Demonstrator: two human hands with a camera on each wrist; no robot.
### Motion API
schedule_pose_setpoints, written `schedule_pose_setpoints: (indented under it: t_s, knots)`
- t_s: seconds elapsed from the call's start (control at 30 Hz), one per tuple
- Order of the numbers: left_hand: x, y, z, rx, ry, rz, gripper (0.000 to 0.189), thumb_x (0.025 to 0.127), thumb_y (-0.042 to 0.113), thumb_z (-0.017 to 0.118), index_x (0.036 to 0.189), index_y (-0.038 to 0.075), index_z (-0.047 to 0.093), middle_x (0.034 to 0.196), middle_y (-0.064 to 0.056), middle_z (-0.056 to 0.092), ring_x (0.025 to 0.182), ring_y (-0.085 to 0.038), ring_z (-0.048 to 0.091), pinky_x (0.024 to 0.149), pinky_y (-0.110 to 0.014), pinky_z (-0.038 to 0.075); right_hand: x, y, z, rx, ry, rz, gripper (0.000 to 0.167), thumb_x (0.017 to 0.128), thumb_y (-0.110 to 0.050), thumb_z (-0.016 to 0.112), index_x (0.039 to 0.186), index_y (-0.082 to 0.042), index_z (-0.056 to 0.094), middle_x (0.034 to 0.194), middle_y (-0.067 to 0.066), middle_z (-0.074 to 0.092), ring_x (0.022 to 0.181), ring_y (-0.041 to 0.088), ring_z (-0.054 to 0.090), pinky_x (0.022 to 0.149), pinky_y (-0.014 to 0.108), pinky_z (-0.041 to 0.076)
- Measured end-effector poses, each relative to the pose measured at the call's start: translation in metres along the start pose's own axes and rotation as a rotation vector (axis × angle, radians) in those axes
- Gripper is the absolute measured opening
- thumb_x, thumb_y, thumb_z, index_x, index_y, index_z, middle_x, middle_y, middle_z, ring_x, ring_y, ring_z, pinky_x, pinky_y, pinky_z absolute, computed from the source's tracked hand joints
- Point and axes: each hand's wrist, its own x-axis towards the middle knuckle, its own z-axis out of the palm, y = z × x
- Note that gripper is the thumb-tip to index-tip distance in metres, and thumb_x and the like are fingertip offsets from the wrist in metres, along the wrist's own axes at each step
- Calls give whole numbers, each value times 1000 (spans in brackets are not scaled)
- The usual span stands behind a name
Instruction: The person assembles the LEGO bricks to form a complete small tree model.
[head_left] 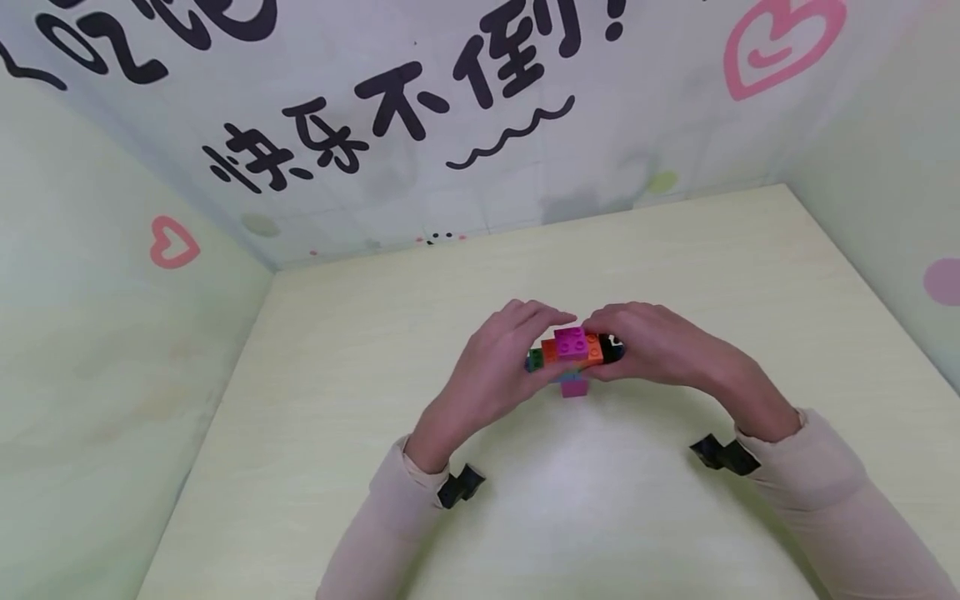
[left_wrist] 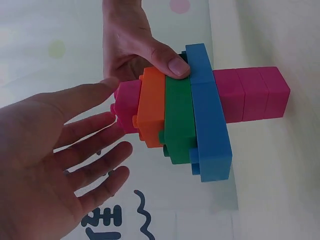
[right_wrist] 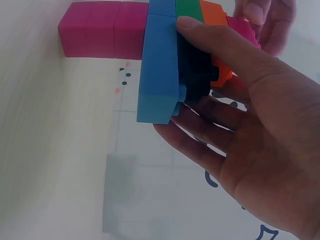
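A stepped build of toy building bricks (left_wrist: 178,115) stands on the table, with a pink stem (left_wrist: 255,95) below. Above the stem lie a blue layer (right_wrist: 159,75), a layer with a green brick (left_wrist: 180,120) and a black brick (right_wrist: 192,65), and an orange layer (left_wrist: 151,112). One pink brick (head_left: 571,342) tops it. My right hand (head_left: 660,346) grips the build's right side, thumb across the black brick and fingers behind. My left hand (head_left: 498,354) is around the left side with loosely extended fingers, thumb and fingertips at the top pink brick; firm contact cannot be made out.
The pale table (head_left: 337,400) spreads around the build. Behind it rises a printed backdrop (head_left: 420,183) with black characters, and similar panels stand left and right. Small black wrist cameras (head_left: 461,486) sit at both sleeves.
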Motion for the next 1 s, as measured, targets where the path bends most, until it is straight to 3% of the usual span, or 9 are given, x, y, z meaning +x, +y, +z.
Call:
schedule_pose_setpoints:
  t_s: [0.07,0.13,0.33,0.5,0.67,0.83,1.0]
  knots:
    - [-2,1,1,-9,50,17,38,81,26,82,114,11,70,109,2,64,99,-11,53,80,-20,44,0,-1,0,1,2,-6,23,78,-24,85,94,-20,69,87,-12,61,76,8,54,68,30,49]
    - [-4,2,1,-35,65,-9,33,83,25,81,111,11,71,107,2,64,97,-11,52,78,-20,44,0,-2,1,-3,4,-7,23,78,-24,85,95,-20,69,88,-12,61,77,8,54,68,30,49]
    - [-6,1,1,-157,2,-138,29,85,24,79,111,13,73,105,4,64,99,-13,54,77,-22,46,-1,-5,2,1,-14,-3,24,78,-24,85,95,-20,69,90,-11,62,78,8,54,67,31,49]
    - [-4,1,1,-124,-3,-116,27,85,23,79,110,13,73,103,4,63,94,-14,54,75,-23,44,-1,-4,1,-6,0,4,23,77,-24,85,92,-20,68,87,-11,61,75,8,53,64,30,48]
    - [-6,-3,8,-78,38,-88,29,86,28,78,111,13,74,104,3,65,94,-15,56,75,-24,44,2,-1,3,-20,7,4,23,77,-25,85,91,-20,67,86,-12,60,74,8,53,64,30,47]
    - [-22,-13,14,-90,54,-128,47,86,31,77,128,14,64,118,2,61,107,-11,52,85,-23,46,3,0,7,-46,0,17,29,76,-28,86,95,-17,67,90,-9,62,78,9,54,68,31,49]
    - [-47,-26,13,-47,20,-239,61,79,33,83,132,15,58,122,4,59,108,-12,53,84,-26,48,-7,-2,3,-55,-15,111,65,71,-52,84,118,-14,59,108,-5,61,93,13,58,77,37,52]
